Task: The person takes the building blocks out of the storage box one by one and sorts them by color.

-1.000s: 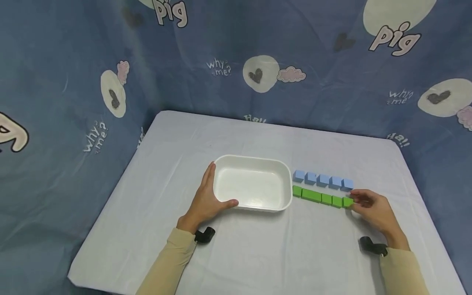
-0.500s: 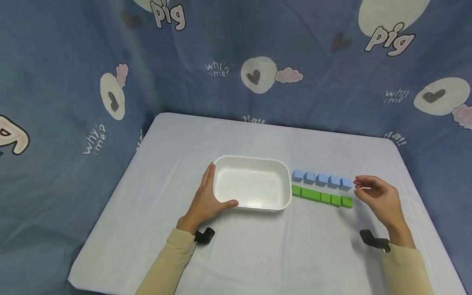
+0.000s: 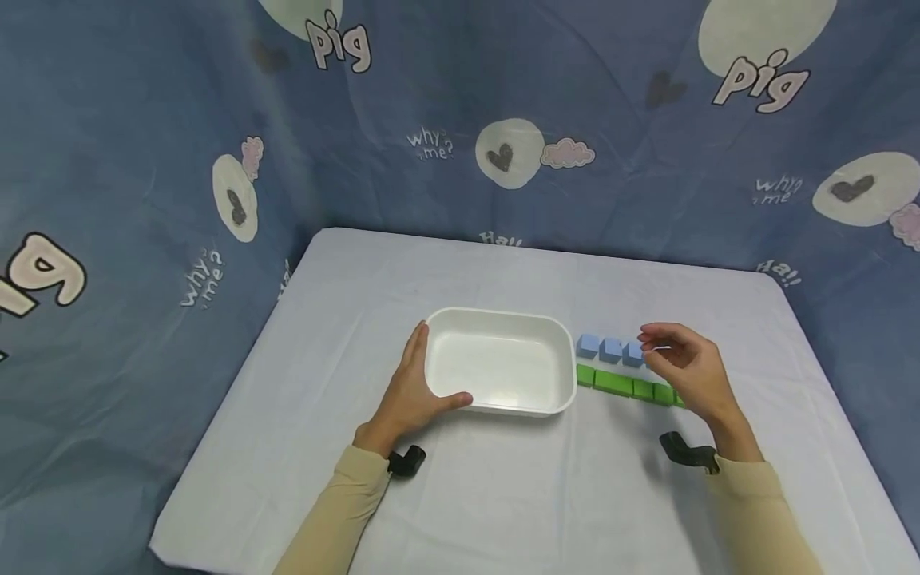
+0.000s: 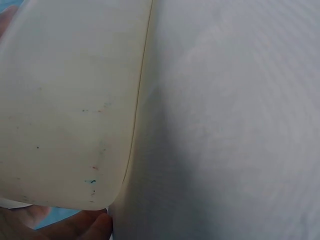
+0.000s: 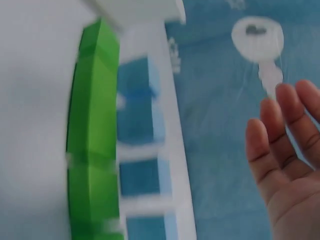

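A white rectangular tray [image 3: 503, 367] stands in the middle of the table. My left hand [image 3: 406, 391] holds its left end, thumb at the front rim and fingers along the left side; in the left wrist view the tray's wall [image 4: 75, 115] fills the left half. Right of the tray run a row of blue cubes [image 3: 611, 350] and, nearer me, a row of green blocks [image 3: 613, 382]. Over the right end of these rows hovers my right hand [image 3: 690, 367], empty, its fingers loosely bent, hiding some blue cubes and part of the last green block.
A white cloth covers the table [image 3: 503, 495]. Behind and to the left hangs a blue printed curtain [image 3: 402, 192]. Black camera mounts sit on both wrists, such as the right mount [image 3: 686, 452].
My right hand has left the right end of the green row, lifted, and moved left over the blue cubes. My left hand stays on the tray. The head view shifts slightly.
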Action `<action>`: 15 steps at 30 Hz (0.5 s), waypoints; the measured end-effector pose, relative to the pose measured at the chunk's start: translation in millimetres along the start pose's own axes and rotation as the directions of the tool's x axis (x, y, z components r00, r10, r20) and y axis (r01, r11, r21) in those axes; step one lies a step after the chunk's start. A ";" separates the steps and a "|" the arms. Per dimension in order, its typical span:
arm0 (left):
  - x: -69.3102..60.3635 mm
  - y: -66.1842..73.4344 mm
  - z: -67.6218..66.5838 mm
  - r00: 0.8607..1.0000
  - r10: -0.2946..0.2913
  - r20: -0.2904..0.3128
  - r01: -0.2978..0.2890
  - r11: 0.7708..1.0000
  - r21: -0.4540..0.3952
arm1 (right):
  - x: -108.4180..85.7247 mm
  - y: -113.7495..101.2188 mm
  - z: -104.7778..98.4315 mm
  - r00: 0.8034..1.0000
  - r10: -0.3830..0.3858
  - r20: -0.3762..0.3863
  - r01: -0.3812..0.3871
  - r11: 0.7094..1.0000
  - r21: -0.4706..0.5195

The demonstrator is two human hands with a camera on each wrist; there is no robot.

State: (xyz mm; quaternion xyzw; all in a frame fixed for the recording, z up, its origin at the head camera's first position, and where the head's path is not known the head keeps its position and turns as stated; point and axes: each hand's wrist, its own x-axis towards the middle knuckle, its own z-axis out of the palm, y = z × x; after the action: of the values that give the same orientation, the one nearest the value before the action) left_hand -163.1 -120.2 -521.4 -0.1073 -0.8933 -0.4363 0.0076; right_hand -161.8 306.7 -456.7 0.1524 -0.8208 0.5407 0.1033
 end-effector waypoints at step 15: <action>5.5 -7.1 -17.7 1.000 0.023 0.015 -0.023 0.999 0.023 | 28.4 -15.8 48.0 0.994 -0.042 0.099 0.066 0.965 -0.252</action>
State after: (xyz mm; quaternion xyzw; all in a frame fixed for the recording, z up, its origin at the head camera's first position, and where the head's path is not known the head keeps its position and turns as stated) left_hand -171.3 -137.3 -515.4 -0.1207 -0.8970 -0.4252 0.0072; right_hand -182.8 252.9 -452.6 0.1851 -0.8829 0.4201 0.0987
